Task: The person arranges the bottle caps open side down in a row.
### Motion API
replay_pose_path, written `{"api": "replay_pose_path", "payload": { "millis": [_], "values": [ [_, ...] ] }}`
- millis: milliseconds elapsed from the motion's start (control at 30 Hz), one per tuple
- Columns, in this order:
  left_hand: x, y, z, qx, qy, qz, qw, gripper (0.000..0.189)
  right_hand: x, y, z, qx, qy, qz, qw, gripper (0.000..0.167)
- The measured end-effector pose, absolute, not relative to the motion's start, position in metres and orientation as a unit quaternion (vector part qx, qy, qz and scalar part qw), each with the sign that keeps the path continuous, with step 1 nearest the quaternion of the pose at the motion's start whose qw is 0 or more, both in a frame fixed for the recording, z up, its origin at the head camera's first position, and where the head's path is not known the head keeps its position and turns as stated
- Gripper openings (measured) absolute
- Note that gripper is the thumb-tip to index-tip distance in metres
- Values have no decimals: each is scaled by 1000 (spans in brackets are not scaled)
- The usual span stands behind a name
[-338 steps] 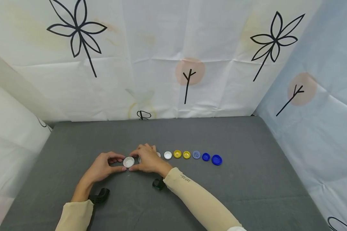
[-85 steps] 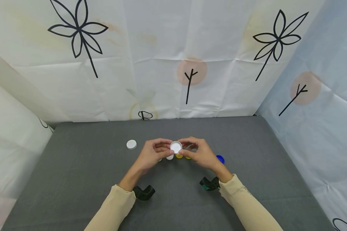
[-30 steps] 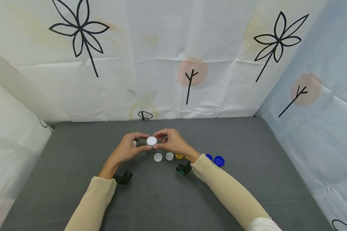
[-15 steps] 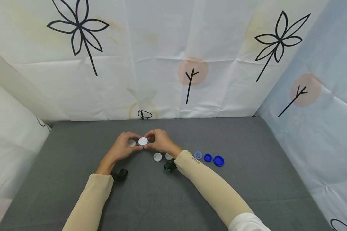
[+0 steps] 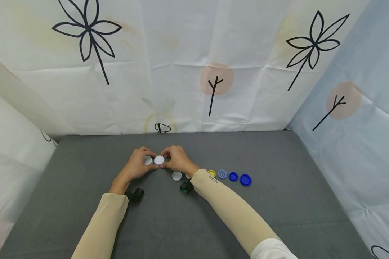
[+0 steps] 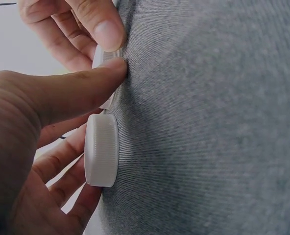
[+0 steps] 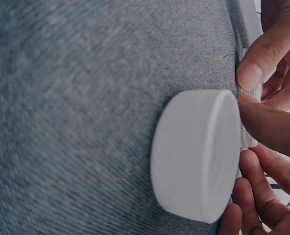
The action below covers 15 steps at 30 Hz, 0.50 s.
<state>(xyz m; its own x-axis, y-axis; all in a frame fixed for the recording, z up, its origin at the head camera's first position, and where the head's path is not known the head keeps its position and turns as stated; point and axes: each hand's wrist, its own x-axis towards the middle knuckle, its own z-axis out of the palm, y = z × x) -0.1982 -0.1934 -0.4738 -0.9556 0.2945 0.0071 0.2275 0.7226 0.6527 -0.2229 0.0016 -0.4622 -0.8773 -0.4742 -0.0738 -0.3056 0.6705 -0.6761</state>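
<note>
Left grip (image 5: 137, 165) and right grip (image 5: 178, 159) together pinch flat-topped round white plastic cap (image 5: 159, 160); on or just above grey cloth-covered bench (image 5: 162, 226), can't tell. Ridged white plastic cap (image 5: 148, 160) beside it, nine o'clock. Upturned white plastic cap (image 5: 177, 176) at five, hollow up. Round yellow plastic cap (image 5: 211, 173) toward three, partly sleeve-hidden.

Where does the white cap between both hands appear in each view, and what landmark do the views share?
Head: left of centre, below mid-height; the white cap lies between the left hand and right hand.
Left wrist: upper left, partly hidden; the lower cap is another.
Right wrist: right side, mostly hidden; the large-looking cap is another.
Shared landmark: both thumbs, tips close together at the white cap.
</note>
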Motion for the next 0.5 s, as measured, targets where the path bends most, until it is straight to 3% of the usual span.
{"api": "replay_pose_path", "payload": {
  "millis": [333,500],
  "values": [
    [-199,-194,-471,130,926,350,59,39,-221,4,-462,-214,904,-348,122,36],
    [-194,-193,-468,132,923,359,38,43,-217,12,-456,-221,894,-371,122,42]
  ]
}}
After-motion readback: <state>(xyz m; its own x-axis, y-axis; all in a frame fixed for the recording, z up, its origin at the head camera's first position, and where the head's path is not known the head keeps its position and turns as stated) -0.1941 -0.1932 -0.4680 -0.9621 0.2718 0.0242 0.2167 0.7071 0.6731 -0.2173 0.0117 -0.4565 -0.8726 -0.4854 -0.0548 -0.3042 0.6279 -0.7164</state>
